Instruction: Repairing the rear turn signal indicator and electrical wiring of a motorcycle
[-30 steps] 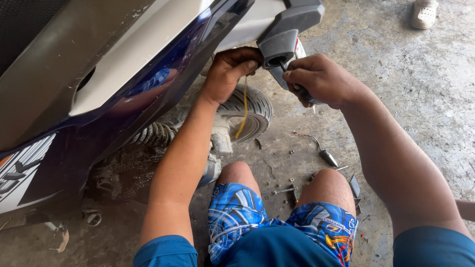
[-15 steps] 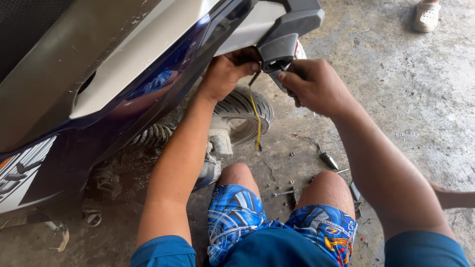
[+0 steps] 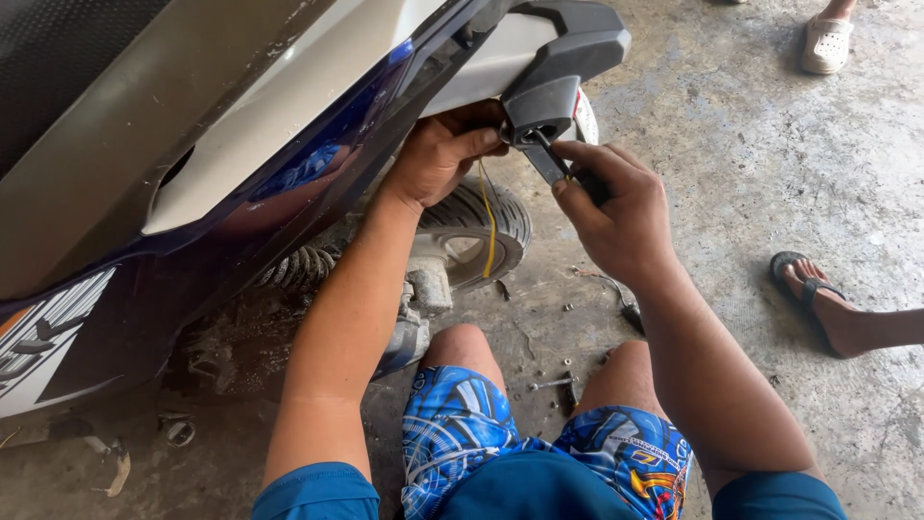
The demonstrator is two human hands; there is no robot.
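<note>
I am squatting on the floor [image 3: 770, 193] behind a scooter [image 3: 241, 144]. My left hand [image 3: 438, 154] is pushed up under the white and blue tail, at about 11 o'clock from my knees. Its fingers are curled on the underside there, but I cannot tell what they have hold of. My right hand [image 3: 616, 212], at about 1 o'clock, is closed tight around a dark tool [image 3: 551, 159]. The tool's thin tip pokes up into the hole of the black grab bar [image 3: 563, 67] at 12 o'clock. A yellow wire [image 3: 491, 226] hangs down in front of the back wheel [image 3: 476, 231], just under my left hand. I think the tool could slip out of the hole if I push crooked, and then it may scratch the bar or jab my left fingers, which are very near. Small screws [image 3: 553, 383] lie on the floor between my knees, and a nudge could send them rolling. Someone's foot in a sandal [image 3: 813, 289] rests at 3 o'clock.
</note>
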